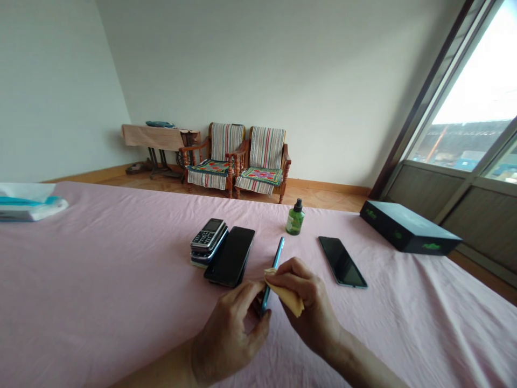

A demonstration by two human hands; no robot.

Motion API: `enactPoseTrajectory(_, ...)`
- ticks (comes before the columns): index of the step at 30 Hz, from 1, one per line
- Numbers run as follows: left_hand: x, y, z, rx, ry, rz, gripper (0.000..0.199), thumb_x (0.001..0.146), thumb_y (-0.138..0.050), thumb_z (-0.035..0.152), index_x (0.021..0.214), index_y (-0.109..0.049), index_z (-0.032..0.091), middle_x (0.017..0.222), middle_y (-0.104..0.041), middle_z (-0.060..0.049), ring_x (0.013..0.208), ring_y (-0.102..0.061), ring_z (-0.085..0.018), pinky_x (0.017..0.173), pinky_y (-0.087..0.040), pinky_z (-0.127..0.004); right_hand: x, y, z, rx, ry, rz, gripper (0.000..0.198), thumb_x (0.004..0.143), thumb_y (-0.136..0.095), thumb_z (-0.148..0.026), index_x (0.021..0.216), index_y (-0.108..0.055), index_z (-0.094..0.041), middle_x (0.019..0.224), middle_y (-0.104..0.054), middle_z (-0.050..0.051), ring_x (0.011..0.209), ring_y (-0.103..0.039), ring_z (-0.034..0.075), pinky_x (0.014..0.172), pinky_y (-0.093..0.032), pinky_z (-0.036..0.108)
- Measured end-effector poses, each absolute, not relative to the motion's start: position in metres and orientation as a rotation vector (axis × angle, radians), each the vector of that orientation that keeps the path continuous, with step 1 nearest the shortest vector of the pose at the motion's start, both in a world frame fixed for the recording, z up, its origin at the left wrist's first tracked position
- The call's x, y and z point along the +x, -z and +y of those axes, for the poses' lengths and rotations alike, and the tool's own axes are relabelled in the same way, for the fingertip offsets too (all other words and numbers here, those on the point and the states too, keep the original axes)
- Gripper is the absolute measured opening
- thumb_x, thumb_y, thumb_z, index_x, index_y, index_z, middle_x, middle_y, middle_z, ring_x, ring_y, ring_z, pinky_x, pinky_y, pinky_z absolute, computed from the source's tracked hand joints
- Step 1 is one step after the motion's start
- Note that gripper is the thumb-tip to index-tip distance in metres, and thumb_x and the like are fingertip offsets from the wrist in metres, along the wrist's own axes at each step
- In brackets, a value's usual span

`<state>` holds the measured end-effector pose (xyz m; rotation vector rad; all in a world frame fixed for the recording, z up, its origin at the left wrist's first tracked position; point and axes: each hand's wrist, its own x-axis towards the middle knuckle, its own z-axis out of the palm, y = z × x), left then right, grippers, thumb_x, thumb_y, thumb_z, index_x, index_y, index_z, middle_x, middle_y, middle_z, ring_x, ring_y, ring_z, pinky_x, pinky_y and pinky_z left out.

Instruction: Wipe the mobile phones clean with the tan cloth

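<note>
A blue-edged smartphone (278,253) is tilted up on its side, so mostly its narrow edge shows. My left hand (232,328) grips its near end between thumb and fingers. My right hand (309,302) pinches a folded yellow cloth (291,300) and presses it against the phone's edge. The phone's left face is partly hidden by my fingers. Just left of my hands lies a black smartphone (232,256) on top of another dark one. Beside that pair is a stack of older phones with a silver keypad phone (208,235) uppermost.
A green spray bottle (295,220) stands beyond my hands. Another smartphone (342,262) lies to the right, with a black box (407,227) behind it. A tissue pack (32,207) sits far left on the pink cloth (121,280). Two chairs (258,161) stand past the far edge.
</note>
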<state>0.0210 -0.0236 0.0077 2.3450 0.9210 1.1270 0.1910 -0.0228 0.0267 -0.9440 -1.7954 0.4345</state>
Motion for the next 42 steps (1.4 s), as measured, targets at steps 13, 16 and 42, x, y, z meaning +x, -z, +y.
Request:
enactPoseTrajectory(13,0.02,-0.005,-0.022,2.4,-1.311,0.95,0.036,0.079,-0.058,0.008,0.112,-0.053,0.021,0.094,-0.068,-0.003,0.083,-0.067,-0.017,0.078,-0.055,-0.025,0.233,-0.025,0.06,-1.24,-0.14,-1.636,0.02,0.08,-0.059,-0.018,0.088,-0.077,-0.021,0.085,-0.066,0.006,0.073,-0.063,0.017,0.065,-0.048,0.028)
enactPoseTrajectory(16,0.019,-0.005,-0.022,2.416,-1.324,0.948,0.036,0.08,-0.058,0.008,0.113,-0.053,0.021,0.095,-0.068,-0.003,0.084,-0.067,-0.017,0.08,-0.055,-0.026,0.23,-0.021,0.065,-1.222,-0.147,-1.698,0.022,0.081,-0.057,-0.019,0.09,-0.077,-0.022,0.083,-0.066,0.005,0.071,-0.063,0.016,0.064,-0.048,0.027)
enactPoseTrajectory(42,0.02,-0.002,-0.015,2.01,-1.208,0.962,0.031,0.073,-0.067,0.008,0.101,-0.061,0.02,0.087,-0.068,0.0,0.075,-0.065,-0.016,0.07,-0.053,-0.025,0.18,-0.02,-0.037,-0.898,-0.314,-1.908,0.045,0.081,-0.054,-0.002,0.117,-0.065,-0.029,0.091,-0.061,0.007,0.083,-0.06,0.021,0.066,-0.052,0.031)
